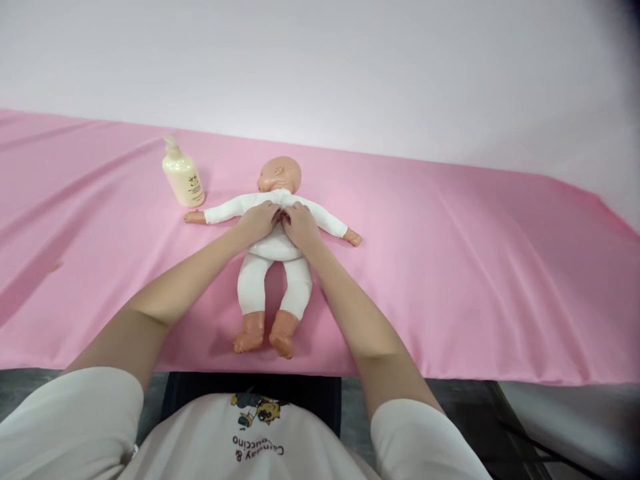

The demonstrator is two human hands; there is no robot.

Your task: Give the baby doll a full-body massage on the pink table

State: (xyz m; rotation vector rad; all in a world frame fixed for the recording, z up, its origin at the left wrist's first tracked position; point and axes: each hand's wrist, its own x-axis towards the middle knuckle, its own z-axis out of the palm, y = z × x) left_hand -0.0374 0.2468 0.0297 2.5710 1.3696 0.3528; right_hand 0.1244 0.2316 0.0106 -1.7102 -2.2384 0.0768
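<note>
A baby doll with a white body lies on the pink cloth, its head away from me and turned to the left, arms spread and feet toward me. On the left side of its chest rests my left hand, fingers curled inward. My right hand lies against it on the right side of the chest, also with bent fingers. The fingertips of both hands meet near the middle of the chest, just below the neck. Whether they pinch any of the white fabric is too small to tell.
A cream pump bottle stands at the back left, close to the doll's outstretched hand. Pink cloth with folds covers the table, whose front edge is near my body. Behind it rises a white wall.
</note>
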